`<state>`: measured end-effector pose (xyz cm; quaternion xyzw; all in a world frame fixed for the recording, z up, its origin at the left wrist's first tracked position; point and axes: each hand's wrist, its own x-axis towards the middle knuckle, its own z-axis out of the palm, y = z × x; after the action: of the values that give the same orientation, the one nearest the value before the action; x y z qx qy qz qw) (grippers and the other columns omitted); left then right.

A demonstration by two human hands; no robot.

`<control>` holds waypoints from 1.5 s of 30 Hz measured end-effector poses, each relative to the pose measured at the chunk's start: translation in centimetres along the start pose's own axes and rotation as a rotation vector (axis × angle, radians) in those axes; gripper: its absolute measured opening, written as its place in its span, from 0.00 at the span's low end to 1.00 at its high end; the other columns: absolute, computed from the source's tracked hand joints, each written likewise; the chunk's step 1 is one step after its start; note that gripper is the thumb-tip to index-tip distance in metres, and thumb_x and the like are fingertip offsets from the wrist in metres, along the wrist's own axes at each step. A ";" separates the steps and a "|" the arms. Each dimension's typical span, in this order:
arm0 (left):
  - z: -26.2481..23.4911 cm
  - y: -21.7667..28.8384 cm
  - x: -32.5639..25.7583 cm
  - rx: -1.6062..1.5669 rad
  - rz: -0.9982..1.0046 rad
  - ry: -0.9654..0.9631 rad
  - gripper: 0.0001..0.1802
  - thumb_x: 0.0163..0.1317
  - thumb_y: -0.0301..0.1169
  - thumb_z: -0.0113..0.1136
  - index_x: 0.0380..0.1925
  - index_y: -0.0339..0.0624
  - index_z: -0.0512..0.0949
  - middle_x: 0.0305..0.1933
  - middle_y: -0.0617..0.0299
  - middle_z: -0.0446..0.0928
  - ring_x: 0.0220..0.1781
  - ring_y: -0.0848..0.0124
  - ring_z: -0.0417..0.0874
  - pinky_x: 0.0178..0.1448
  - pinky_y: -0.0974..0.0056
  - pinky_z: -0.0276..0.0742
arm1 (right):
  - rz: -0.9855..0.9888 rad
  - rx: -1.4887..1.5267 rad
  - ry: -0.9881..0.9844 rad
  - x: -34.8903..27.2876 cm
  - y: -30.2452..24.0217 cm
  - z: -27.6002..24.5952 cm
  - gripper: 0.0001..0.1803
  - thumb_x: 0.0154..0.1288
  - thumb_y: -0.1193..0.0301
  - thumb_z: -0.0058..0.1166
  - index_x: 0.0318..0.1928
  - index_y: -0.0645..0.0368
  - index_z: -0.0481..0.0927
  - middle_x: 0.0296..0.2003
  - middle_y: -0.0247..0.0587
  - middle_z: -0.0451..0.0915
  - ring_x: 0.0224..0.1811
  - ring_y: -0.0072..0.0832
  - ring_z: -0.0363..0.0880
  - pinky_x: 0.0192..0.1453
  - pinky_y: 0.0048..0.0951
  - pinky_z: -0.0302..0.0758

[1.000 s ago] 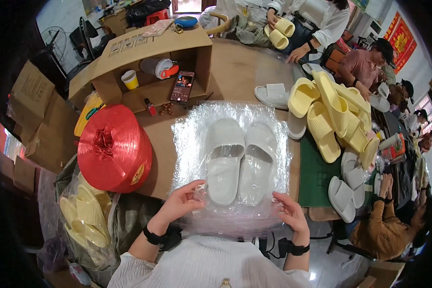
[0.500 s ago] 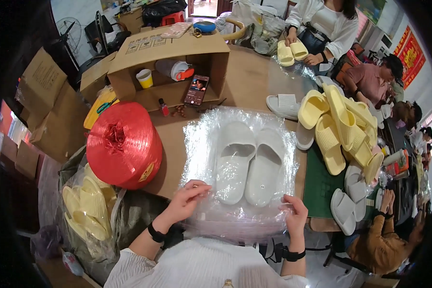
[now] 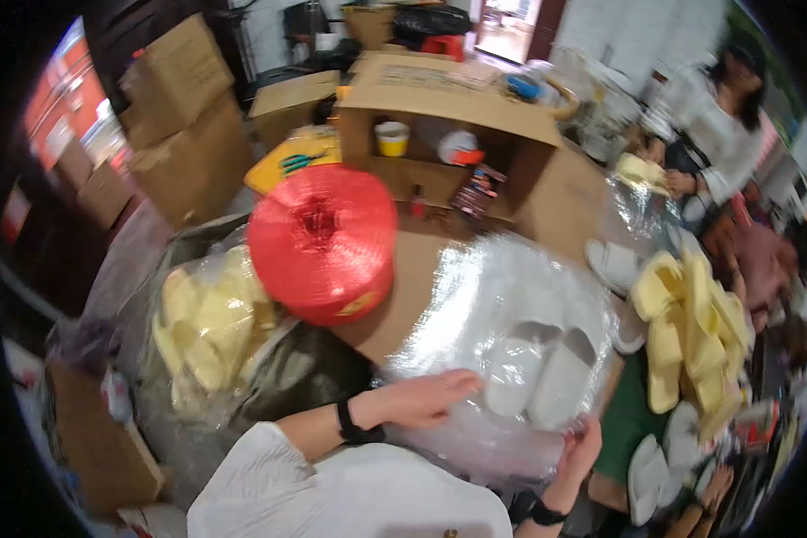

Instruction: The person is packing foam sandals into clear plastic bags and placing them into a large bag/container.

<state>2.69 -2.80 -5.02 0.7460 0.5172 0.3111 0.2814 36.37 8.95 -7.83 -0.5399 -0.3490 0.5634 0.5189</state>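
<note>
A pair of light grey slippers (image 3: 558, 387) lies inside a clear plastic bag (image 3: 453, 309) on the brown tabletop in front of me. My left hand (image 3: 426, 397) is over the bag's near left part, fingers stretched out and somewhat blurred, just left of the slipper heels. At the bag's near right corner, my right hand (image 3: 581, 448) has its fingers curled round the edge of the plastic. The plastic between my hands looks loose and bunched.
A big red roll of plastic twine (image 3: 323, 242) stands left of the bag. Bagged yellow slippers (image 3: 208, 318) fill a sack at the left. An overturned cardboard box (image 3: 457, 99) stands behind. Loose yellow slippers (image 3: 690, 323) are piled at the right, where a person handles slippers farther back.
My view has swung left, so everything sits farther right. My left hand has straightened from bent fingers to flat over the bag. The right hand stays at the bag's near right edge.
</note>
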 end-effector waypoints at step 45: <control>1.4 4.3 -0.9 -1.087 -0.423 0.323 0.28 0.63 0.31 0.67 0.62 0.38 0.72 0.55 0.60 0.79 0.54 0.70 0.79 0.58 0.59 0.79 | -0.878 -0.629 -0.528 -7.7 5.6 4.5 0.26 0.53 0.74 0.73 0.47 0.57 0.69 0.45 0.39 0.71 0.39 0.24 0.71 0.41 0.24 0.69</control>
<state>6.08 -5.09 -2.85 0.3198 0.4574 0.5774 0.5959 29.92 1.11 -10.50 -0.3147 -0.8064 0.2814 0.4140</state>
